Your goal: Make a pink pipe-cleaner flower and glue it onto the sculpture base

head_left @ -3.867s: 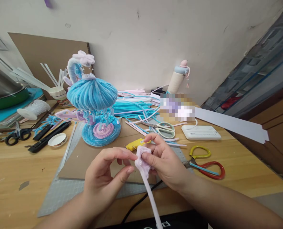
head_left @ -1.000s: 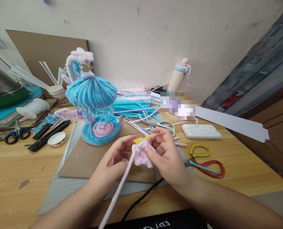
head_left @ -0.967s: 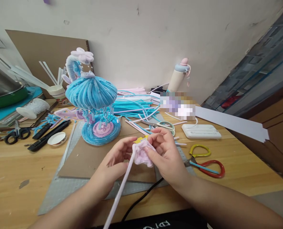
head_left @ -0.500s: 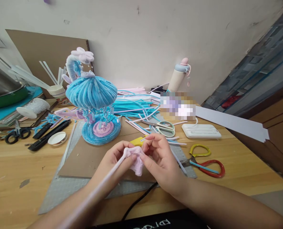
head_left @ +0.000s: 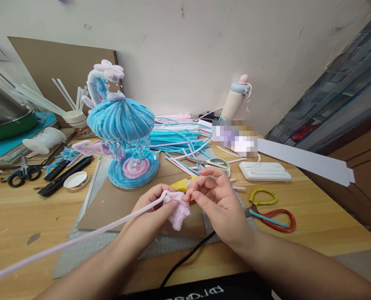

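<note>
My left hand is closed on a small pale pink piece of bent pipe cleaner, thumb on top. From its upper left, a long straight pink pipe cleaner end runs out over my left wrist toward the lower left. My right hand is at the piece's right edge, its fingers loosely curled and apart. One fingertip meets or nearly meets that edge. Beyond my hands stands a blue fuzzy pipe cleaner model with a pink flower on top and a round blue and pink base.
A yellow tool lies partly hidden behind my hands on brown cardboard. Red and yellow handled scissors and a white power bank are at right. Blue pipe cleaners lie behind; black scissors at left.
My right hand has shifted right and loosened from the pink piece. The long pipe cleaner end has swung out to the left, and more of the piece shows.
</note>
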Tool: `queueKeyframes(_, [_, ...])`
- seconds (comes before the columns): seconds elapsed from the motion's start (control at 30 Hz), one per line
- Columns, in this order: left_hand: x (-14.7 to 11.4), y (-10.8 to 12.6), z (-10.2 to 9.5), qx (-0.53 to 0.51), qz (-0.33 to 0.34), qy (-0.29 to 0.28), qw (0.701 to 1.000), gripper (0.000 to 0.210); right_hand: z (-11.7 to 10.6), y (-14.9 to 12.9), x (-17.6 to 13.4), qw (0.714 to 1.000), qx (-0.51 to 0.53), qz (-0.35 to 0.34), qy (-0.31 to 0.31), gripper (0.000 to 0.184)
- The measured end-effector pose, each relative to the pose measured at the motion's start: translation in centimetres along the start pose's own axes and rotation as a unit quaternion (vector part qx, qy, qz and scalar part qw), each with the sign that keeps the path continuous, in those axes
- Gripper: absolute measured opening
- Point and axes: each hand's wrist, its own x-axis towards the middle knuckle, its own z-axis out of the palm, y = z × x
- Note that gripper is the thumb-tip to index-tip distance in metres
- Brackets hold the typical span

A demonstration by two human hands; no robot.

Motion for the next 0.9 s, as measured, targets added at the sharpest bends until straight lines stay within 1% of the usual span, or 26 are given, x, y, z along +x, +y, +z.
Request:
queueKeyframes(0.17, [0.0,0.0,0.0,-0.002,0.003,0.004,1.0,0.03,-0.1,0.0,0.2,0.999,-0.029,0.019,0.02,0.022])
queueKeyframes(0.3, [-0.1,0.4,0.1,0.009,0.003,0.016,1.0,0.029,-0.4,0.1,0.2,0.997,-0.067,0.041,0.021,0.021])
queueKeyframes(0.4, [-0.2,0.4,0.1,0.023,0.009,0.023,0.999,0.028,-0.4,0.1,0.0,0.995,-0.103,0.014,0.005,0.027])
queueKeyframes(0.5, [0.1,0.0,-0.1,0.047,0.013,0.026,0.998,0.028,-0.4,0.1,-0.1,0.994,-0.112,-0.015,0.003,0.026])
queueKeyframes(0.6, [0.6,-0.4,-0.6,0.114,0.017,0.035,0.993,0.025,-0.5,0.1,0.0,0.995,-0.102,-0.019,0.014,0.023])
queueKeyframes(0.7, [1.1,-0.5,-1.0,0.205,0.037,0.042,0.977,0.023,-0.6,0.3,0.2,0.995,-0.102,-0.007,0.023,0.023])
queueKeyframes(0.73, [1.2,-0.5,-1.2,0.222,0.04,0.036,0.973,0.023,-0.7,0.3,0.3,0.995,-0.098,-0.001,0.024,0.023])
queueKeyframes(0.83, [1.5,-0.6,-1.7,0.262,0.037,-0.008,0.964,0.024,-0.8,0.7,0.6,0.996,-0.08,0.01,0.021,0.023])
queueKeyframes(0.9, [1.9,-0.9,-1.9,0.315,0.056,-0.016,0.947,0.025,-0.9,0.9,0.8,0.997,-0.072,0.011,0.022,0.023])
